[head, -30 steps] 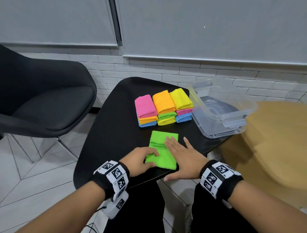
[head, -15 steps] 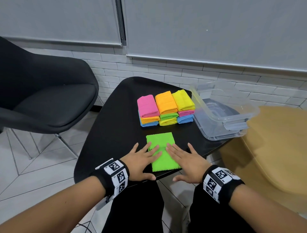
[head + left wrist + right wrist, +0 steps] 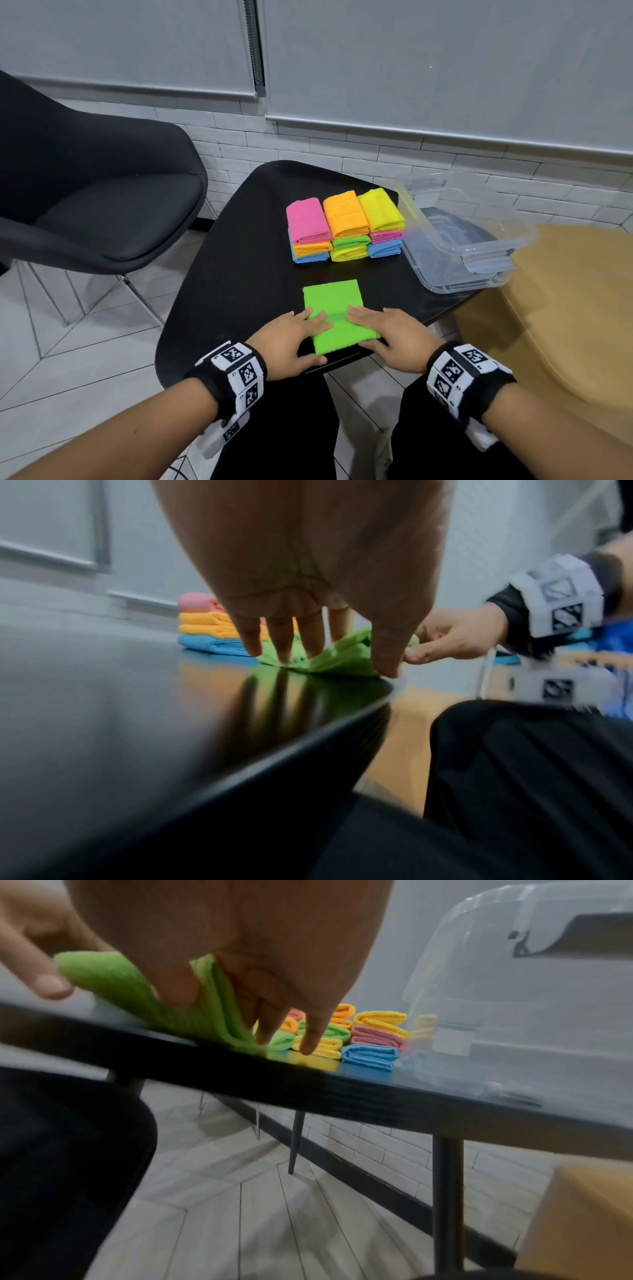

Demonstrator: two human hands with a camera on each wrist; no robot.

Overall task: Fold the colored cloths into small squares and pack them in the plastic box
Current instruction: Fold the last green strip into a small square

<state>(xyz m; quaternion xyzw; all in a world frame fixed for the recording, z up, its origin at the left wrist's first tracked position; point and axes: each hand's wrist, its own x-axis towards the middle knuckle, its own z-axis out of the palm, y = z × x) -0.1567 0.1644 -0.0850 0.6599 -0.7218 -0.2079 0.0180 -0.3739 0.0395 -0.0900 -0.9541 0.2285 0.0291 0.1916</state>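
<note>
A green cloth (image 3: 334, 308), folded to a narrow strip, lies on the black table (image 3: 246, 274) near its front edge. My left hand (image 3: 308, 334) and right hand (image 3: 373, 329) are both on its near end. In the left wrist view my left hand (image 3: 325, 653) has fingers on top of the cloth (image 3: 346, 656) and the thumb at its near edge. The right wrist view shows my right hand (image 3: 240, 1007) pinching the raised near edge of the cloth (image 3: 130, 988). Three stacks of folded cloths (image 3: 346, 226) stand behind. The clear plastic box (image 3: 428, 226) sits at the right.
A black chair (image 3: 102, 212) stands to the left of the table. A tan seat (image 3: 565, 308) lies close on the right, under the box's overhanging corner. The box holds only its lid. My black-trousered legs are under the table's front edge.
Both hands have slid back from the cloth's middle, where they lay flat, to its near end. They have taken hold of the near edge, which is now raised.
</note>
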